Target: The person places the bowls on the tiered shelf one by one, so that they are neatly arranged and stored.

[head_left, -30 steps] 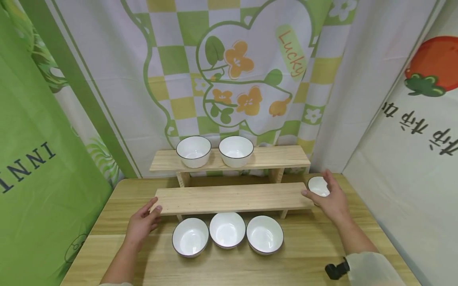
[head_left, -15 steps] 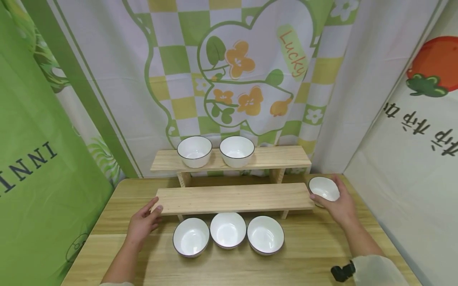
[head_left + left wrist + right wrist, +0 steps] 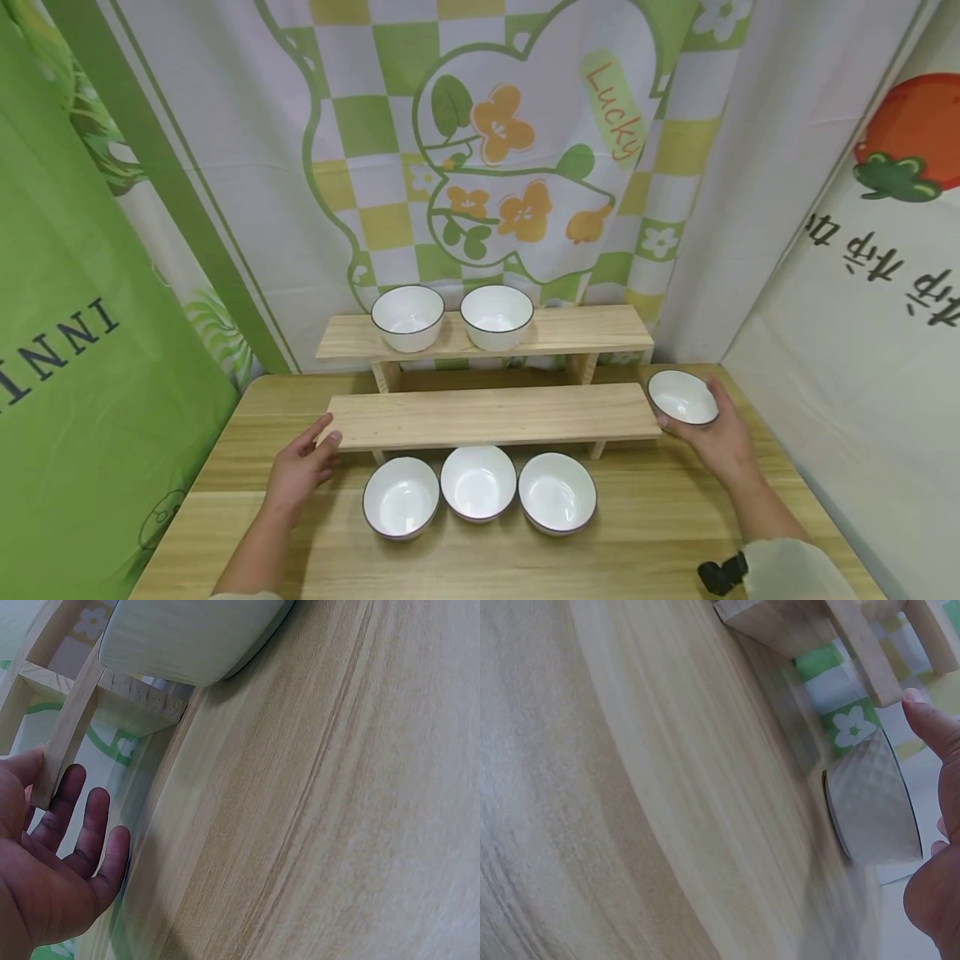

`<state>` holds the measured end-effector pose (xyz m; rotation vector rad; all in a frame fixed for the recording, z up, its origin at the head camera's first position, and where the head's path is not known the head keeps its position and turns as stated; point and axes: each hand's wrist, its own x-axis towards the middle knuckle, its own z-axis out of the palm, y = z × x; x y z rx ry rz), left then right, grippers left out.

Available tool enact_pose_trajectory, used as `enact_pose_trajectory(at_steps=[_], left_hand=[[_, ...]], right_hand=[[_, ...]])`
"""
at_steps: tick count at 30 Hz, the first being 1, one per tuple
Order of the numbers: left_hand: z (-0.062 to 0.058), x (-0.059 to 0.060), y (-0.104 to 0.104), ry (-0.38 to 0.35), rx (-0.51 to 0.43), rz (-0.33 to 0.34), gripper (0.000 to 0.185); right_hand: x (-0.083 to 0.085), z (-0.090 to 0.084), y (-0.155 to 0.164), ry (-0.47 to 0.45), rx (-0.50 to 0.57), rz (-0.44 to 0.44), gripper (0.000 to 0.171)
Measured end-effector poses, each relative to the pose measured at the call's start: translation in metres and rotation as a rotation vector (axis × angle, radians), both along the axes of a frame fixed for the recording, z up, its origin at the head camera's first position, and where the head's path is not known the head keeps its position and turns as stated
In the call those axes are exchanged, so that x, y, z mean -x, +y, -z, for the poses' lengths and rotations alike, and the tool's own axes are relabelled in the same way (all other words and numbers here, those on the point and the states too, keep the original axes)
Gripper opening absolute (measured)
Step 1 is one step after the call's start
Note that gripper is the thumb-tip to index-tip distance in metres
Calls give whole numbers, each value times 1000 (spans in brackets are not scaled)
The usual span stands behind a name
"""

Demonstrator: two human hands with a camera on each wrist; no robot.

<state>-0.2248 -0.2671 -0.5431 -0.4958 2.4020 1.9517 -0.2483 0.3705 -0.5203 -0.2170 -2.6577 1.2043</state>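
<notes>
Right hand (image 3: 716, 433) is on the small white bowl (image 3: 681, 397) just off the right end of the lower shelf (image 3: 491, 414), fingers curled around its near and outer side, thumb at the edge nearest the shelf; the bowl is tilted, its opening leaning toward the shelf. In the right wrist view the bowl's patterned outer wall (image 3: 870, 802) shows just off the desk (image 3: 630, 787), with a fingertip above it and the palm below, though whether the bowl's base touches the wood cannot be told. Left hand (image 3: 298, 467) sits at the left end of that same lower shelf, fingers straight and slightly spread, the tips touching the shelf's corner; the left wrist view shows those fingers (image 3: 86, 825) fanned beside the shelf's wooden edge (image 3: 71, 735), holding nothing. Just in front of the lower shelf, three white bowls stand in a row on the desk: the left bowl (image 3: 401, 497), the middle bowl (image 3: 477, 482) and the right bowl (image 3: 557, 492), close together. Behind the lower shelf and above it, the upper shelf (image 3: 585, 329) carries two more bowls (image 3: 408, 317) side by side on its left half. Behind the upper shelf hangs a green-and-white checked curtain (image 3: 517, 150).
</notes>
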Motion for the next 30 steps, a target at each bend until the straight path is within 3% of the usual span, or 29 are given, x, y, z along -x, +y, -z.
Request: enact_pose_trajectory(at_steps=[17,30], left_hand=[[0,0,-1,-5,-24,6,66],[2,1,-2,-6,-21,4,68]], right_hand=[[10,15,2,22,-41,65,123],[18,25,6,-66,-28,73,129]])
